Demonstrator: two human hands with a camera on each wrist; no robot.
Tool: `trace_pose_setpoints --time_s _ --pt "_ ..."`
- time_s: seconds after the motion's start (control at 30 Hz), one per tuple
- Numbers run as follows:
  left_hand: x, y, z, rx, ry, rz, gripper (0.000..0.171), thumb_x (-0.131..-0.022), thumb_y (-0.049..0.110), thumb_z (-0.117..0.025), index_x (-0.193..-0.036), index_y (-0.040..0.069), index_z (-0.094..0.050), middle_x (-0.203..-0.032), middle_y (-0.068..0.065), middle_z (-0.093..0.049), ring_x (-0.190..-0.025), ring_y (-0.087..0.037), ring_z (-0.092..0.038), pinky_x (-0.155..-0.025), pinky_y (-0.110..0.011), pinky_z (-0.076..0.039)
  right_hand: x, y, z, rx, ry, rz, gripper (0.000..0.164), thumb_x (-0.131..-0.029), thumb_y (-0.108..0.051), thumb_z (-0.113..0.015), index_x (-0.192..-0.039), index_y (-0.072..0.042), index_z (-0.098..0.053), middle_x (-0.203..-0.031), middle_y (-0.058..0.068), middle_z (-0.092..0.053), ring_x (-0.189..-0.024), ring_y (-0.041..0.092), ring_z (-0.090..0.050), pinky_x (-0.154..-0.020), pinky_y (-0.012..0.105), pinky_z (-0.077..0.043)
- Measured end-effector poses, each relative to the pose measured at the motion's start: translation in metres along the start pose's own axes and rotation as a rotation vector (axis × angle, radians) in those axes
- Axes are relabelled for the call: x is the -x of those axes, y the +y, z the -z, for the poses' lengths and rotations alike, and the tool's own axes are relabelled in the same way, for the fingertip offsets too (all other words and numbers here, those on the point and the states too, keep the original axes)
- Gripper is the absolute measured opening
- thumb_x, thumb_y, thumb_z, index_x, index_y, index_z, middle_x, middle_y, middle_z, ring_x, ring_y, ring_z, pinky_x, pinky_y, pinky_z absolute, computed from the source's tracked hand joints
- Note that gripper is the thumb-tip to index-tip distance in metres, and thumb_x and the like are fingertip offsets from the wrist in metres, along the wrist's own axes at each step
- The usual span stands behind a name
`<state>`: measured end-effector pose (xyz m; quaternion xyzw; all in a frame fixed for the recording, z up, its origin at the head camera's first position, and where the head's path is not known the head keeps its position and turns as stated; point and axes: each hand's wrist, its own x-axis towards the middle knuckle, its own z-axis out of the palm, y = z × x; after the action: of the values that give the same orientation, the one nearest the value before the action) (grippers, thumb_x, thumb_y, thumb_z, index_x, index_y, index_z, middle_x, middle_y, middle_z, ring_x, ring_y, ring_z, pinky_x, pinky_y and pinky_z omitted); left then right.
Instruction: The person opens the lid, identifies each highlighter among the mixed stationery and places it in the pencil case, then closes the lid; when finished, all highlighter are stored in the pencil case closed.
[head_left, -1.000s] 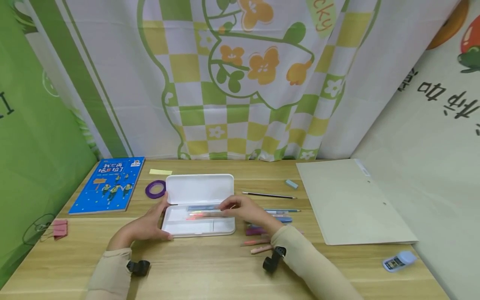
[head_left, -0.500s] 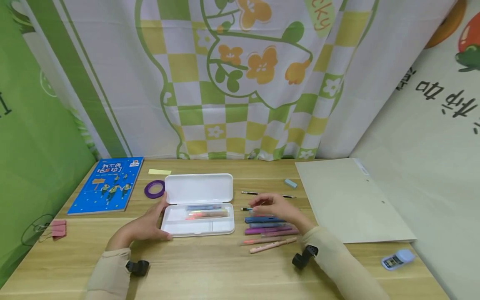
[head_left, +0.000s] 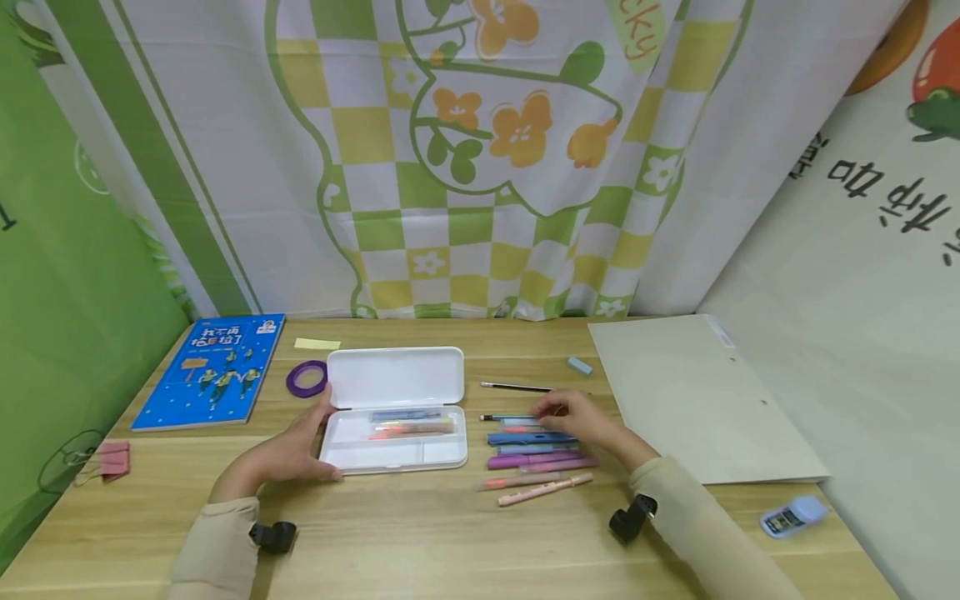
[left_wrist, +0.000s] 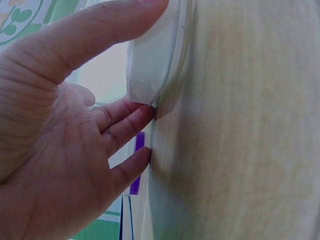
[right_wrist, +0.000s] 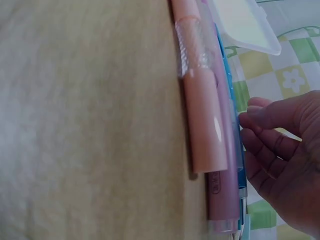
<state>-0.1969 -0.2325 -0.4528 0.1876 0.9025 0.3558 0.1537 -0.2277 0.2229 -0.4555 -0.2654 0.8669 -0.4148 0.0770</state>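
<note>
The white pencil case (head_left: 375,452) lies open on the table, with several pens (head_left: 412,427) in its upper compartment. My left hand (head_left: 288,450) holds its left end, thumb at the front corner and fingers by the hinge side. In the left wrist view, that thumb and the fingertips touch the case's end (left_wrist: 152,65). My right hand (head_left: 588,425) is over the right ends of a row of pens (head_left: 528,439) and a pencil (head_left: 495,417). Its fingers bend loosely, thumb near index finger; pens partly hide the fingertips. A pink pen (right_wrist: 205,120) lies nearest the right wrist camera.
A black pencil (head_left: 517,386) and a blue eraser (head_left: 579,365) lie behind the pens. A folder (head_left: 697,408) and a glue bottle (head_left: 792,517) are at right. On the left are purple tape (head_left: 289,379), a yellow strip (head_left: 317,343), a blue book (head_left: 213,367) and pink binder clip (head_left: 115,460).
My right hand has left the pens inside the case and moved right to the row on the table. My left hand has stayed on the case.
</note>
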Motion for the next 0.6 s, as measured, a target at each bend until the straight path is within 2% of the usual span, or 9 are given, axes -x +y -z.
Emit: trace_pose_setpoints --time_s 0.3,0.6 --pt "-0.0006 -0.0001 0.0000 0.004 0.004 -0.012 0.131 -0.069 0.029 -0.084 -0.148 0.004 0.018 -0.150 -0.033 -0.011 -0.137 -0.052 -0.006 -0.107 -0.066 -0.009 -0.0024 0.0037 -0.0016 0.201 0.033 0.037 0.011 -0.083 0.004 -0.064 -0.090 -0.002 -0.071 -0.088 0.005 -0.067 -0.082 0.014 -0.060 -0.072 0.028 -0.052" --pt "-0.0004 -0.0039 0.0001 0.001 0.014 -0.025 0.131 -0.069 0.028 -0.085 -0.148 0.003 0.017 -0.149 -0.034 -0.012 -0.137 -0.052 -0.007 -0.107 -0.066 -0.010 -0.0053 0.0049 -0.0002 0.252 0.031 0.074 0.012 -0.082 0.003 -0.066 -0.090 -0.004 -0.072 -0.089 0.005 -0.068 -0.084 0.017 -0.062 -0.073 0.030 -0.052"
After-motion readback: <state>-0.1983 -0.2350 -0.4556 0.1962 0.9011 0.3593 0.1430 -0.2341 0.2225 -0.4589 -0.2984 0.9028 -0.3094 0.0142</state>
